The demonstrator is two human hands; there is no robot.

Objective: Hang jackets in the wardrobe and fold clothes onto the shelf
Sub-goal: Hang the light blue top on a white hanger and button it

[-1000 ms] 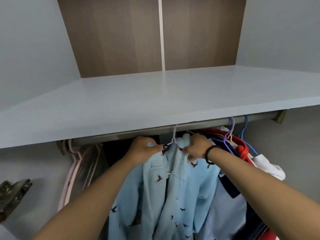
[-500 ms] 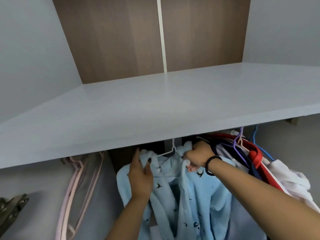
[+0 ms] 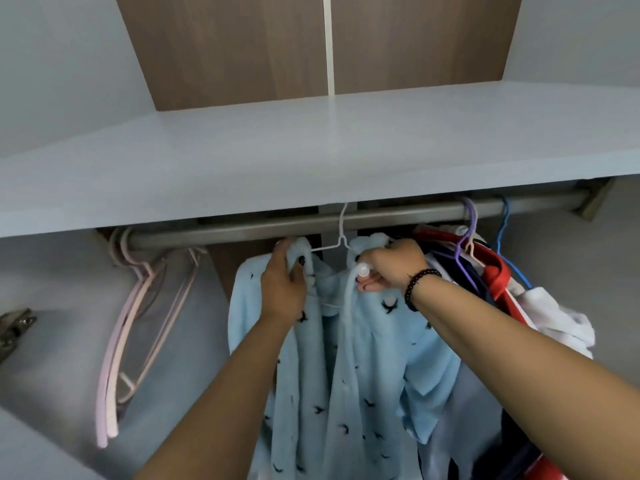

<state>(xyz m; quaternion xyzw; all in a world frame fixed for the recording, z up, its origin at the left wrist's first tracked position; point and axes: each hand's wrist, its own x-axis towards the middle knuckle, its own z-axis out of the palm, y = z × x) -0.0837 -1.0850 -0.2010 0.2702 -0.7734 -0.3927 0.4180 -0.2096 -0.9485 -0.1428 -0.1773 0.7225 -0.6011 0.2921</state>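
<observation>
— Both hands are gripping the collar: left hand pinching one side, right hand clutching the other side of the light blue bird-print jacket.

— Is it hanging yet?

— Looks so; its white hanger is hooking over the rail. She's straightening it. The shelf is holding no folded clothes, so folding seems left.

A light-blue fleece jacket printed with small dark birds hangs open-fronted on a thin white wire hanger. The hanger's hook sits over the grey metal wardrobe rail, under the pale-grey shelf.
</observation>
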